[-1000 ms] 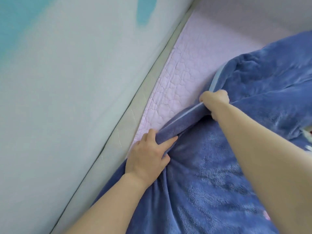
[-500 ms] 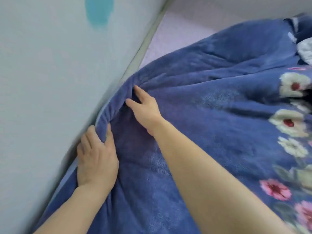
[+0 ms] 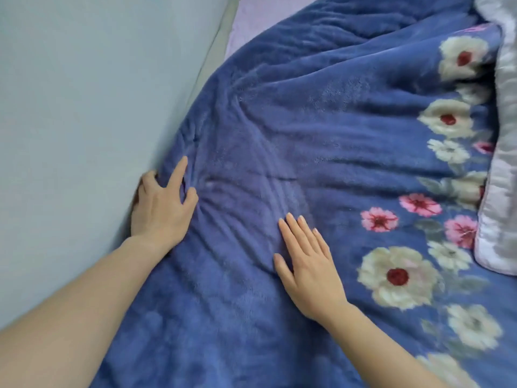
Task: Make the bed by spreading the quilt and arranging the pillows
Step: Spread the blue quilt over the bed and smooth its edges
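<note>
A blue plush quilt (image 3: 321, 130) with a band of white and pink flowers covers most of the bed. My left hand (image 3: 161, 208) is at the quilt's edge against the wall. Its outer fingers curl over that edge, the thumb digs into the fabric, the index finger points straight, and creases fan out from the thumb. My right hand (image 3: 305, 261) lies flat on the quilt with straight fingers, a little right of the left hand. A silvery grey pillow (image 3: 500, 163) with a pale lilac border lies on the quilt at the right edge.
A pale grey-blue wall (image 3: 70, 107) runs along the bed's left side, tight against the quilt. A strip of lilac quilted mattress pad (image 3: 251, 12) shows uncovered at the far top, beside the wall.
The quilt's edge has been pulled over to the wall and now hides the lilac pad. My right hand let go of the edge and came back to lie flat. The view shifted right, showing the pillow.
</note>
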Demonstrator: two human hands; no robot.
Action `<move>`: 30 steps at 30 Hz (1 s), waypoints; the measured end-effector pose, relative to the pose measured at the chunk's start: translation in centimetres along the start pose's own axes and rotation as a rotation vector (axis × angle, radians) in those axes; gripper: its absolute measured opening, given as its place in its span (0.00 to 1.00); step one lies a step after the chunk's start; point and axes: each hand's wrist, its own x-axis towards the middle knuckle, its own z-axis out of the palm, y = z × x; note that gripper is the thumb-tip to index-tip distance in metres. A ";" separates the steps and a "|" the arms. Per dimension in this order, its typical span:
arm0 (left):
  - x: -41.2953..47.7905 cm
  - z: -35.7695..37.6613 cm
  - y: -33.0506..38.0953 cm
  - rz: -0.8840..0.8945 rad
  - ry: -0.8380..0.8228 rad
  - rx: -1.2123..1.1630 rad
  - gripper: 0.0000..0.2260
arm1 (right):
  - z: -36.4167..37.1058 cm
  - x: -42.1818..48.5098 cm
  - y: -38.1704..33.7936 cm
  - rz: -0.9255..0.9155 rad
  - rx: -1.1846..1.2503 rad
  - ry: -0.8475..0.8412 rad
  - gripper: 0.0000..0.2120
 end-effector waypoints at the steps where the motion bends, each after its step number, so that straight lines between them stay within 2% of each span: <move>1: -2.8 -0.3 -1.0 -0.005 0.021 -0.031 0.27 | 0.3 -2.1 -0.4 0.023 -0.013 0.012 0.29; 4: -11.9 -0.8 -4.6 -0.085 0.040 -0.099 0.28 | 1.1 -7.1 -2.8 0.081 -0.048 0.020 0.31; 7: -19.8 -1.6 -6.9 -0.220 -0.049 -0.187 0.28 | 2.1 -12.4 -6.1 0.075 -0.013 -0.006 0.32; 11: -27.6 -2.4 -9.5 -0.262 -0.081 -0.245 0.29 | 4.1 -22.7 -9.5 -0.132 -0.008 -0.016 0.37; 14: -30.9 -2.7 -10.7 -0.270 -0.097 -0.191 0.29 | 5.7 -29.4 -9.8 -0.173 -0.098 -0.019 0.41; 16: -32.4 -2.7 -11.0 -0.236 -0.135 -0.128 0.29 | 6.7 -31.6 -9.2 -0.162 -0.172 -0.008 0.34; 18: -33.1 -3.2 -10.9 -0.109 -0.161 -0.014 0.27 | 7.2 -31.5 -9.1 -0.167 -0.176 0.081 0.17; 19: -32.9 -3.8 -11.2 -0.025 -0.115 0.062 0.27 | 7.1 -30.6 -9.7 -0.149 -0.121 0.127 0.09; 20: -32.4 -4.8 -11.7 0.046 -0.028 0.147 0.27 | 6.9 -29.7 -10.9 -0.104 -0.044 0.182 0.08; 22: -32.6 -6.6 -13.9 0.092 0.063 0.297 0.26 | 6.6 -29.2 -14.1 -0.019 0.107 0.234 0.13; 24: -33.4 -7.0 -15.7 0.074 0.017 0.410 0.28 | 7.5 -30.3 -16.5 -0.049 0.128 0.216 0.14; 26: -34.0 -5.3 -16.0 0.054 -0.119 0.557 0.30 | 9.1 -31.4 -17.0 -0.089 0.063 0.128 0.14; 28: -34.6 -3.0 -15.4 -0.014 -0.187 0.583 0.31 | 10.1 -32.0 -16.6 -0.084 -0.005 0.041 0.14; 30: -35.2 -2.2 -14.7 -0.058 -0.184 0.544 0.31 | 9.3 -32.8 -16.3 -0.033 -0.016 -0.022 0.14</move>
